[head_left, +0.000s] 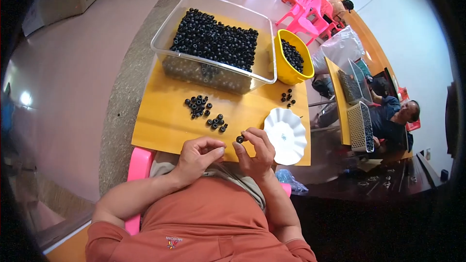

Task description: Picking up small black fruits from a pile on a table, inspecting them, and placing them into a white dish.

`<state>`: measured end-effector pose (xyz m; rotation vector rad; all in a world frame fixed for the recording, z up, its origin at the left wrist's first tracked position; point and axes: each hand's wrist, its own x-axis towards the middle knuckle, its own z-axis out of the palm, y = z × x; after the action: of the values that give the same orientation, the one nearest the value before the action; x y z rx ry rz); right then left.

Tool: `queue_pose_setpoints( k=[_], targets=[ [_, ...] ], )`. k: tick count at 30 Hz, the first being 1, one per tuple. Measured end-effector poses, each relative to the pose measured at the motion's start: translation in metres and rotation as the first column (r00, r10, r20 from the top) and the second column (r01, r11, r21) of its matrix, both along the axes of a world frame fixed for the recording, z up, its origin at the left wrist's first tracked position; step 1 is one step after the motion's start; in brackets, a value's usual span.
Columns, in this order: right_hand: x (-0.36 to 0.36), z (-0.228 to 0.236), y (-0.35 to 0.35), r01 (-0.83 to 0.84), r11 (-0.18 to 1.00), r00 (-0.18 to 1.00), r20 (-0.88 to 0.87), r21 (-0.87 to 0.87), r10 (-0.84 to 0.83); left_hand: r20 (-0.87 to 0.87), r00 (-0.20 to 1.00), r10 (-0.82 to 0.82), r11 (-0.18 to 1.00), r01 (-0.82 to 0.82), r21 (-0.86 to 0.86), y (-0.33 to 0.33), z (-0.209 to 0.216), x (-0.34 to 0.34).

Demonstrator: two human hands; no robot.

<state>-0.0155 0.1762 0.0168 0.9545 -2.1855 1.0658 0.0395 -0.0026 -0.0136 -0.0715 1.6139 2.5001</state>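
Between the thumb and forefinger of my right hand [257,153] is a small black ring-like part [240,139], its hole visible. My left hand [199,157] is just to its left, thumb and forefinger pinched together; whatever they hold, if anything, is too small to make out. Beyond my hands, loose black parts of the same kind lie on the yellow tabletop [160,121] in a larger cluster [198,106] and a smaller one [217,123]. By my right hand sits a white scalloped plate [296,138].
A clear plastic bin [208,75] full of black parts stands at the table's far side, with a yellow tub [286,70] of them beside it. Several parts [288,98] lie below the tub. At right, another person [388,116] works near a white perforated basket [357,128]. Pink chairs [306,9] stand behind.
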Motion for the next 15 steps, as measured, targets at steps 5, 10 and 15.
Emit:
queue_pose_setpoints(
  k=[5, 10, 15],
  targets=[
    [-0.009, 0.020, 0.016, 0.113, 0.993, 0.993, -0.025, -0.039, -0.114, 0.007, 1.000, 0.013, 0.999, -0.014, 0.029, 0.001, -0.006, 0.000],
    [-0.048, 0.061, 0.046, 0.265, 0.961, 0.914, -0.300, -0.075, -0.275, -0.034, 0.999, 0.016, 1.000, -0.016, -0.018, 0.002, -0.009, 0.000],
    [-0.125, 0.096, 0.079, 0.405, 0.899, 0.864, -0.250, -0.170, -0.437, -0.010, 1.000, 0.011, 0.999, -0.011, -0.053, 0.005, -0.007, 0.003]
  ],
)
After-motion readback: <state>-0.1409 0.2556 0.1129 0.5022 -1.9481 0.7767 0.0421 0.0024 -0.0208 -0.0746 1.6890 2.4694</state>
